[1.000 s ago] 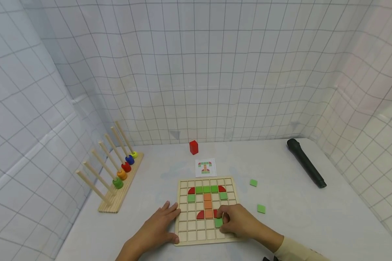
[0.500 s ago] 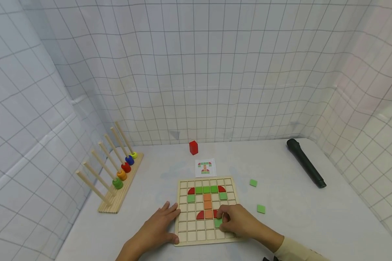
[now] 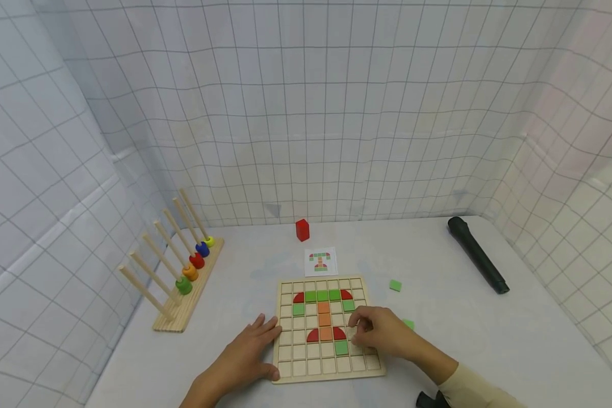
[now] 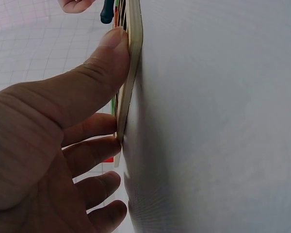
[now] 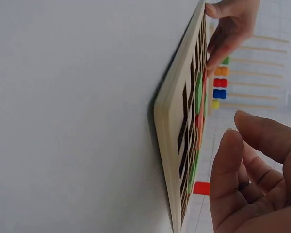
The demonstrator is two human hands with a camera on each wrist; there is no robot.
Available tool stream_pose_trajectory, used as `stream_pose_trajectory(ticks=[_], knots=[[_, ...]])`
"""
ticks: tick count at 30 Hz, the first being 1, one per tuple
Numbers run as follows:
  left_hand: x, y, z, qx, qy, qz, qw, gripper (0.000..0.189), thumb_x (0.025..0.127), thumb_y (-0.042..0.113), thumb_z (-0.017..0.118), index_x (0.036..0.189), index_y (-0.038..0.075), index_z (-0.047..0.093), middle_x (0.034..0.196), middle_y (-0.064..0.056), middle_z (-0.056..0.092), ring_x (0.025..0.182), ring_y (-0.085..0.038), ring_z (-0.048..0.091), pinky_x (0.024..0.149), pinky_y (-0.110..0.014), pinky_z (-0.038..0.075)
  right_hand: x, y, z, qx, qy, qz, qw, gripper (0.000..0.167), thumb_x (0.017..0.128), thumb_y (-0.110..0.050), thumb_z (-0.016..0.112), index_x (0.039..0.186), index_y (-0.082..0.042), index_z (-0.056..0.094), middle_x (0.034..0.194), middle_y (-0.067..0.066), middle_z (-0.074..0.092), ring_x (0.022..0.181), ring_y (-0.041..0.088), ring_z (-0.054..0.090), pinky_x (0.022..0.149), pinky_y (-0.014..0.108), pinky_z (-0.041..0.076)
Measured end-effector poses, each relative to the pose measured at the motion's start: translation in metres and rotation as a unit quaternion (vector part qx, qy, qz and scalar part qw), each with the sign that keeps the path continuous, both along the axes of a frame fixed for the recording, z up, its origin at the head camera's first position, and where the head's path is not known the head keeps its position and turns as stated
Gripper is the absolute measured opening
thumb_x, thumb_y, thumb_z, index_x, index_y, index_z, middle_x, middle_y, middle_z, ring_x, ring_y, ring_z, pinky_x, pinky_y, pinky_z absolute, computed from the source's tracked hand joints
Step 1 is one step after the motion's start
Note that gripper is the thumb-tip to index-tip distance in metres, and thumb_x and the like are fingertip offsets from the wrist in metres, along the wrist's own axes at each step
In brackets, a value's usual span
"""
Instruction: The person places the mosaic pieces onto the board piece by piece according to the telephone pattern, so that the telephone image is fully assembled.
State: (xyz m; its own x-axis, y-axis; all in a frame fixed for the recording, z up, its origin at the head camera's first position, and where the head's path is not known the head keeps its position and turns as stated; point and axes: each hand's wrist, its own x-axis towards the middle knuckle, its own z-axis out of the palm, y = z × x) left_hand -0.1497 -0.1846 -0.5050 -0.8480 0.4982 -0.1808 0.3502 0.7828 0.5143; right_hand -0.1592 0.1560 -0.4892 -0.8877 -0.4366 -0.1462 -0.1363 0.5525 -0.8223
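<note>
The wooden grid board holds flat red, green and orange pieces in its squares. Among them is a green square tile below a red quarter-round piece. My left hand rests along the board's left edge, thumb at the near corner, fingers extended; the left wrist view shows the thumb against the edge. Over the board's right side is my right hand, fingers bent. In the right wrist view its thumb and index fingertips stand slightly apart with nothing between them.
Two loose green tiles lie right of the board: one farther back, another partly behind the right hand. A pattern card and a red block lie beyond. A peg stand with coloured beads is left, a black microphone right.
My right hand has drawn back up and to the right from the green tile and the red piece, uncovering both on the board. My left hand has stayed in place.
</note>
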Motion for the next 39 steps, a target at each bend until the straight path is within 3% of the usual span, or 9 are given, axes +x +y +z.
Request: stream_pose_trajectory(ticks=[6, 17, 22, 26, 39], knots=[[0.0, 0.001, 0.0, -0.004, -0.004, 0.004, 1.0, 0.093, 0.066, 0.042, 0.091, 0.144, 0.004, 0.057, 0.157, -0.015, 0.045, 0.15, -0.046, 0.028, 0.118, -0.065, 0.028, -0.015, 0.03, 0.018, -0.045, -0.028, -0.031, 0.9981, 0.026, 0.092, -0.011, 0.073, 0.113, 0.0, 0.063, 0.083, 0.006, 0.059, 0.069, 0.016, 0.057, 0.057, 0.028, 0.054], [0.0, 0.001, 0.002, -0.006, -0.004, 0.005, 1.0, 0.092, 0.067, 0.041, 0.091, 0.144, 0.004, 0.057, 0.158, -0.015, 0.045, 0.151, -0.045, 0.028, 0.118, -0.065, 0.028, -0.06, 0.097, 0.04, -0.073, -0.001, -0.099, 0.9924, 0.043, 0.092, -0.017, 0.074, 0.127, 0.004, 0.059, 0.095, 0.013, 0.063, 0.087, 0.035, 0.065, 0.072, 0.037, 0.059], [0.001, 0.002, 0.0, -0.009, -0.009, 0.009, 0.9999, 0.092, 0.067, 0.041, 0.091, 0.144, 0.005, 0.057, 0.158, -0.014, 0.045, 0.151, -0.044, 0.027, 0.118, -0.064, 0.028, -0.078, 0.115, 0.034, -0.059, -0.006, -0.119, 0.991, 0.046, 0.093, -0.017, 0.073, 0.13, 0.005, 0.057, 0.099, 0.013, 0.063, 0.094, 0.04, 0.064, 0.075, 0.036, 0.058], [0.0, 0.003, -0.001, -0.011, -0.012, 0.01, 0.9998, 0.091, 0.067, 0.04, 0.091, 0.144, 0.005, 0.057, 0.158, -0.013, 0.045, 0.151, -0.044, 0.028, 0.118, -0.064, 0.028, -0.087, 0.124, 0.024, -0.048, -0.018, -0.14, 0.9888, 0.046, 0.093, -0.014, 0.073, 0.132, 0.005, 0.057, 0.102, 0.013, 0.061, 0.09, 0.03, 0.064, 0.074, 0.034, 0.057], [0.001, 0.004, 0.003, -0.016, -0.018, 0.021, 0.9995, 0.091, 0.066, 0.04, 0.092, 0.144, 0.006, 0.057, 0.158, -0.012, 0.045, 0.151, -0.043, 0.027, 0.117, -0.065, 0.029, -0.101, 0.12, -0.009, -0.017, -0.05, -0.146, 0.9879, 0.042, 0.088, -0.012, 0.075, 0.127, -0.001, 0.063, 0.106, 0.01, 0.057, 0.082, 0.019, 0.057, 0.066, 0.03, 0.053]])
